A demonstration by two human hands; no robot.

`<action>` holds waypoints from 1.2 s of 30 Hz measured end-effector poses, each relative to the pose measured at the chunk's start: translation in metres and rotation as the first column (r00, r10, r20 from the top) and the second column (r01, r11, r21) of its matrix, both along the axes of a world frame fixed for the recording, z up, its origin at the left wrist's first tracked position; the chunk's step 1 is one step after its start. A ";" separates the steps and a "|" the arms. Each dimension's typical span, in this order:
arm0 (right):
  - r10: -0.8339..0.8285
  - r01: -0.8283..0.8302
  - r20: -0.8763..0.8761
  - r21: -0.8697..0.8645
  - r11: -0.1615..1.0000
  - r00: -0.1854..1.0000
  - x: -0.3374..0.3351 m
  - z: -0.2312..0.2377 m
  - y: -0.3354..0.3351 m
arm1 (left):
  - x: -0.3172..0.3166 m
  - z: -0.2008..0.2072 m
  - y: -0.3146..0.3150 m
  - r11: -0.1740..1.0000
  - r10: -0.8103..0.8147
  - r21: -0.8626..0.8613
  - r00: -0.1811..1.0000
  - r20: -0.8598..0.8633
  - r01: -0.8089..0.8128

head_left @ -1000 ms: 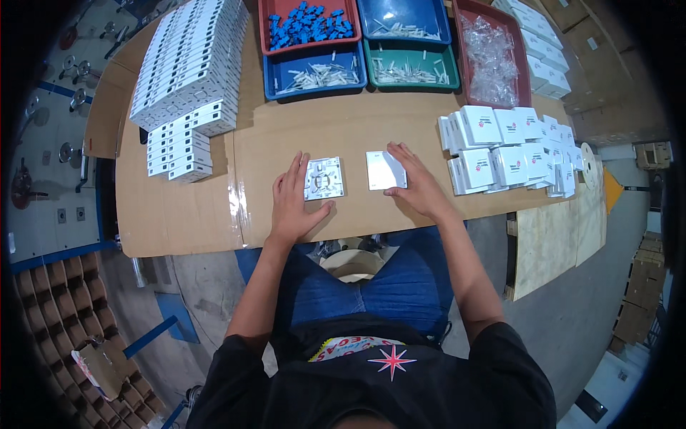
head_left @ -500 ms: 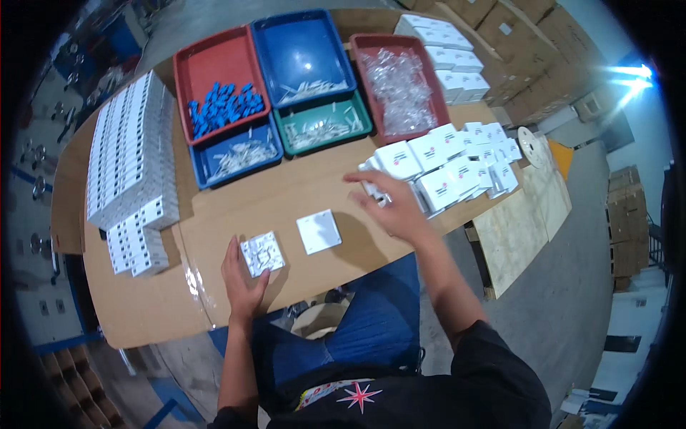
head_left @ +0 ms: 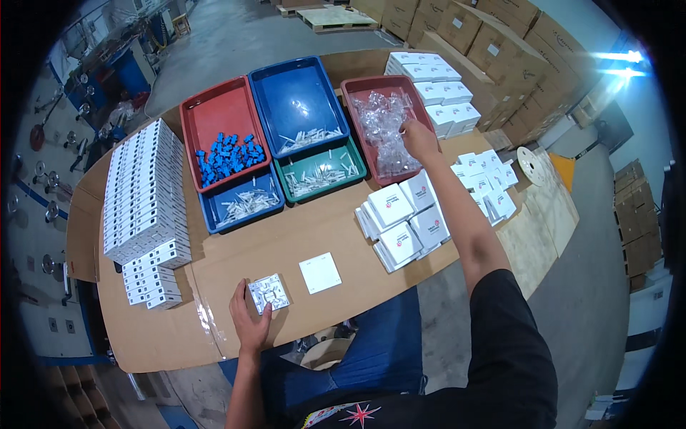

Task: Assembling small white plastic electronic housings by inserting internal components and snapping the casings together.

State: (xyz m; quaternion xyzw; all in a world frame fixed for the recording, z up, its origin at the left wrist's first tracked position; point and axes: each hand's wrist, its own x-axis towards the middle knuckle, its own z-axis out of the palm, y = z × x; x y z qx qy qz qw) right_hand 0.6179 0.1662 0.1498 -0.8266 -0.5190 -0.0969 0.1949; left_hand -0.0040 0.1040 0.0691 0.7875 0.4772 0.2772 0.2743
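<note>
My left hand (head_left: 250, 319) grips an open square white plastic housing (head_left: 270, 290), its fingers along the left side and the thumb at the near edge. The housing lies on the cardboard-covered table with its inner parts facing up. Just right of it a flat white square cover (head_left: 320, 273) rests with nothing on it. Over at the far right, my right hand (head_left: 420, 141) reaches into a red tray (head_left: 348, 91) of crumpled clear plastic pieces (head_left: 381, 121). Its fingers are curled down at the pieces' right side; what they hold, if anything, is hidden.
White housings stand in a tall stack (head_left: 145, 193) on the left. Another red tray (head_left: 214, 114) holds blue parts; two blue trays and a green tray (head_left: 355, 169) hold small white pieces. White covers (head_left: 404, 218) lie piled below my right forearm. White boxes (head_left: 439, 93) stand behind.
My right hand has moved away from above the cover pile, forward into the tray of clear plastic pieces. My left hand keeps its grip on the housing. The view has tilted up.
</note>
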 end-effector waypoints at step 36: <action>0.394 -0.364 -0.793 0.234 0.901 0.464 -0.284 0.086 -0.154 | 0.149 0.117 -0.033 0.793 0.163 -0.502 0.674 0.720 0.345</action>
